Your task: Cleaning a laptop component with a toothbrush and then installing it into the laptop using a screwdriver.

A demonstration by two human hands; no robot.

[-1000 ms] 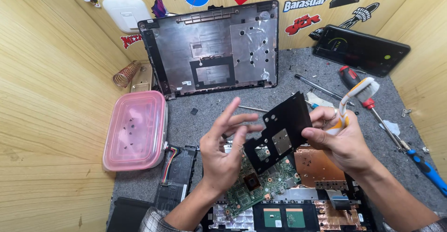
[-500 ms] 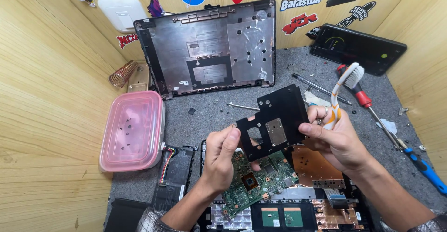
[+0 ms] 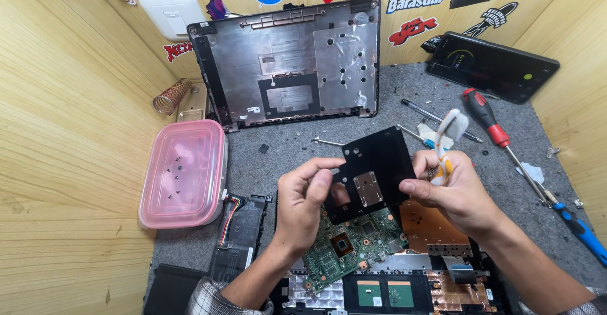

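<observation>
Both hands hold a flat black plate (image 3: 376, 169) with a small metal square in its middle, raised above an opened laptop. My left hand (image 3: 303, 204) pinches the plate's left edge with thumb and fingers. My right hand (image 3: 452, 188) grips the right edge and also holds a white-and-orange toothbrush (image 3: 450, 139) whose bristles point up. Below the plate lies the green motherboard (image 3: 354, 252) with a bare chip, inside the laptop base (image 3: 379, 290), next to a copper-coloured sheet (image 3: 427, 223).
A laptop bottom cover (image 3: 291, 62) leans on the back wall. A pink lidded box (image 3: 183, 173) with screws sits left, a battery (image 3: 240, 236) beside it. A red-handled screwdriver (image 3: 487, 116), a blue-handled tool (image 3: 578, 230), a phone (image 3: 493, 65) and a coiled spring (image 3: 169, 97) lie around.
My left hand went from open fingers to pinching the plate's left edge. The plate has turned flatter toward me and sits a little lower and more centred.
</observation>
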